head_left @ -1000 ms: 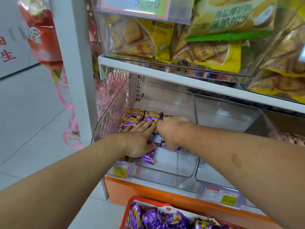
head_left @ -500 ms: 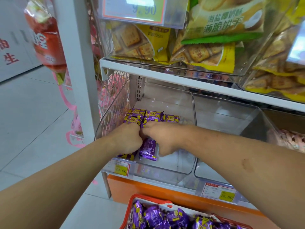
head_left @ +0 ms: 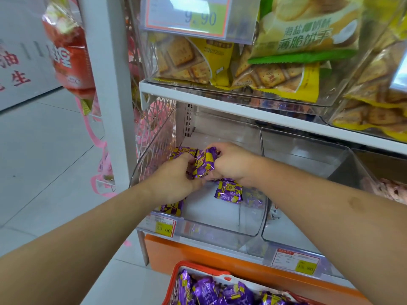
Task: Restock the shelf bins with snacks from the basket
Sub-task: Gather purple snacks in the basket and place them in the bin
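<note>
Glossy purple foil snack packets (head_left: 204, 165), clear smooth plastic bin (head_left: 220, 227), orange plastic basket (head_left: 174, 280).

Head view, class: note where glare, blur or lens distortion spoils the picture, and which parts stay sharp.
Head view: glare washes out the top price tag above the crackers; the shelf edge bows from the wide-angle lens; the hanging red bag at the left edge is blurred; clear bin walls carry faint reflections; the purple snack gripped between both hands stays fairly sharp.
</note>
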A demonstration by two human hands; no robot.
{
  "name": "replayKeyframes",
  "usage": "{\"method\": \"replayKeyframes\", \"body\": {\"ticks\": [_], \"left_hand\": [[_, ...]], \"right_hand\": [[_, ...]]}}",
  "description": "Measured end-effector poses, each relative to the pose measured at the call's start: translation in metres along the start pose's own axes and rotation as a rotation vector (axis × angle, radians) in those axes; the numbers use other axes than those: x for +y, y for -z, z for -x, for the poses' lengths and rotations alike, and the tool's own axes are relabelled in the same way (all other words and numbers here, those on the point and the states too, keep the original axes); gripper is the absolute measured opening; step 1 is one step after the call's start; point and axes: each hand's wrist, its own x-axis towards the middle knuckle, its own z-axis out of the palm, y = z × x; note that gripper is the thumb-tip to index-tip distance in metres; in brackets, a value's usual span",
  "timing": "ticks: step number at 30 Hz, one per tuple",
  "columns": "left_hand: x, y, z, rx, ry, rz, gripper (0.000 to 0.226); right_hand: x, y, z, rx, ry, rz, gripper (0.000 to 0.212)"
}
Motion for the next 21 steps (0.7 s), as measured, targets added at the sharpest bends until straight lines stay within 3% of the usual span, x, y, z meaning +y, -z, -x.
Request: {"method": "replayKeyframes", "body": {"ticks": [5, 10, 14, 16, 19, 21], "left_hand": [[-0.003, 0.003, 0.0, 0.145, -0.047, 0.057, 0.058], [0.004, 0.008, 0.007, 0.239, -0.031, -0.032, 0.05], [0.011, 0.01, 0.011, 0.21, -0.054, -0.094, 0.056], [0.015, 0.011, 0.013, 0.216, -0.075, -0.051, 0.064], [0.016, 0.011, 0.012, 0.263, -0.039, 0.06, 0.086], [0.012, 0.01, 0.009, 0.305, 0.022, 0.117, 0.081]], "right_hand": [[-0.004, -0.001, 0.007, -0.11, -0.047, -0.29, 0.057], [-0.01, 0.001, 0.014, -0.004, -0.095, -0.281, 0.059], [-0.015, 0.003, 0.016, 0.02, -0.088, -0.191, 0.031], [-0.013, 0.002, 0.014, 0.075, -0.097, -0.142, 0.025], [-0.011, 0.003, 0.011, 0.143, -0.124, -0.069, 0.034], [-0.011, 0.005, 0.01, 0.164, -0.146, -0.157, 0.028]]}}
